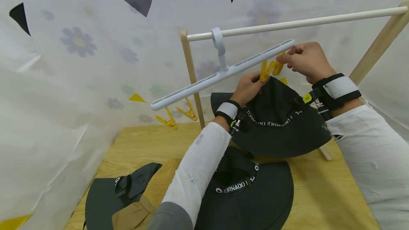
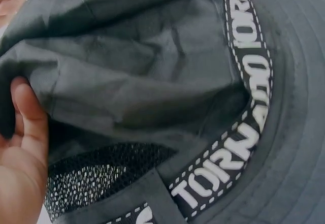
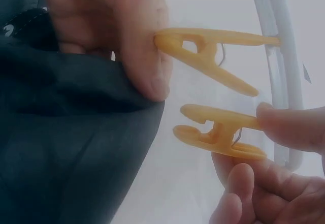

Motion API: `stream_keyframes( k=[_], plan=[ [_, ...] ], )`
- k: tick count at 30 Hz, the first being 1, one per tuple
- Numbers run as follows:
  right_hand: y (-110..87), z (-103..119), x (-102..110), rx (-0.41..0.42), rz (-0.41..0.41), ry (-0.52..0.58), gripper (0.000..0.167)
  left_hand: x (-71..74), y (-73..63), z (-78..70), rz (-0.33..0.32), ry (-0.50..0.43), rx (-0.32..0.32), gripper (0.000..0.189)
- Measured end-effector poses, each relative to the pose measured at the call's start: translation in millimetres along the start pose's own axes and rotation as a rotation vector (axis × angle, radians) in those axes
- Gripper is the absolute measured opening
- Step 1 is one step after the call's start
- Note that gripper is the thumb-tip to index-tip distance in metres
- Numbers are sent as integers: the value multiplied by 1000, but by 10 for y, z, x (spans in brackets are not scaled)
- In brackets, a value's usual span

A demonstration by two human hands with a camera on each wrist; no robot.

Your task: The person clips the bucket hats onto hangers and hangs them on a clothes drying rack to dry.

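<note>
My left hand [image 1: 246, 88] grips the crown of a black bucket hat [image 1: 281, 139] and holds it up below a pale blue clip hanger [image 1: 193, 89]. White TORNADO lettering runs round the hat's inner band [image 2: 216, 170]. At the hanger's right end, my right hand [image 1: 308, 61] pinches the handles of a yellow clothespin [image 3: 221, 137] between thumb and fingers. In the right wrist view its jaws are spread, with no fabric between them. A second yellow clothespin [image 3: 203, 51] hangs from the hanger beside it, its tip right at the left thumb.
The hanger hooks over a white rail [image 1: 303, 23] on a wooden stand [image 1: 189, 59]. Two more yellow clothespins [image 1: 167, 119] dangle at its left end. On the wooden table [image 1: 137, 144] lie another black hat [image 1: 252, 198], a tan hat [image 1: 159, 184] and a dark grey hat [image 1: 102, 201].
</note>
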State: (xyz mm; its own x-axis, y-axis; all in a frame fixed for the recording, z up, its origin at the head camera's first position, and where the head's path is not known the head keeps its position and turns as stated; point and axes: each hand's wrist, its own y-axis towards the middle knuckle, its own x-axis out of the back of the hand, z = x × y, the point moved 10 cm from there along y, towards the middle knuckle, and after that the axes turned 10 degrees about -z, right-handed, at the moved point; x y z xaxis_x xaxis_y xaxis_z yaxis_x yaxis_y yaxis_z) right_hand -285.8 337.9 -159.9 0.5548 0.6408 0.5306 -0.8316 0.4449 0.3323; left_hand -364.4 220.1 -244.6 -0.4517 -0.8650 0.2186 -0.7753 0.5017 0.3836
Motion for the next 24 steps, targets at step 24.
stream_keyframes(
  k=[24],
  plan=[
    [-47, 4, -103, 3, 75, -20, 54, 101, 93, 221, 97, -181, 129, 30]
  ],
)
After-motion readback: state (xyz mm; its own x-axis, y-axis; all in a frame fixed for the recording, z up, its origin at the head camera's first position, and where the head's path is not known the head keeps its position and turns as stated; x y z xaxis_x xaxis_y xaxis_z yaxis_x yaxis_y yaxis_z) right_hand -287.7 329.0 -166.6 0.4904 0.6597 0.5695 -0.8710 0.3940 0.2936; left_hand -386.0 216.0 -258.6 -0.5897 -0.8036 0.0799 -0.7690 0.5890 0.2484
